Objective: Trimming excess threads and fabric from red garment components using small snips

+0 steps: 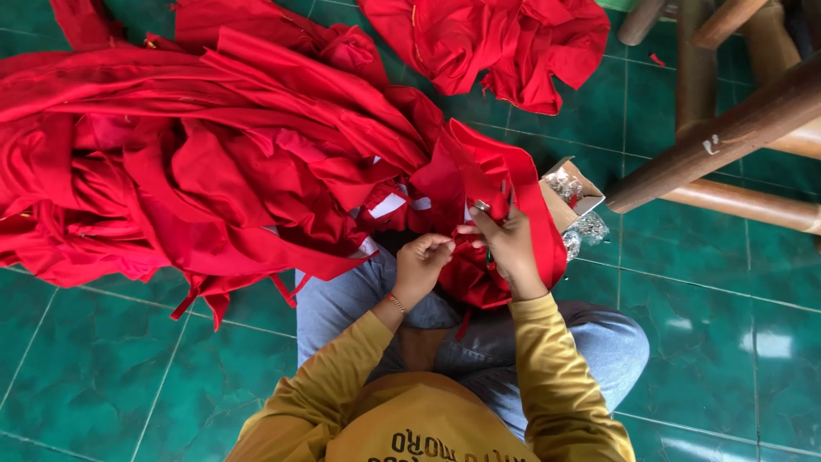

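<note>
Where the mustard sleeves (547, 385) reach over my denim lap (479, 342), I see the left hand (421, 265), its grip pinched shut on a fold of the red garment (487, 180), and the right hand (506, 244) clamped on the same cloth beside it. Just right sits a small cardboard box (575, 192) of silvery bits. Farther left, a red fabric pile (188, 162) covers the green tiled floor (701, 282); wooden chair legs (735, 128) stand far right.

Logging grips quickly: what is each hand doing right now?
Left hand: fingers pinched shut on the red cloth.
Right hand: closed, holding the same cloth.
</note>
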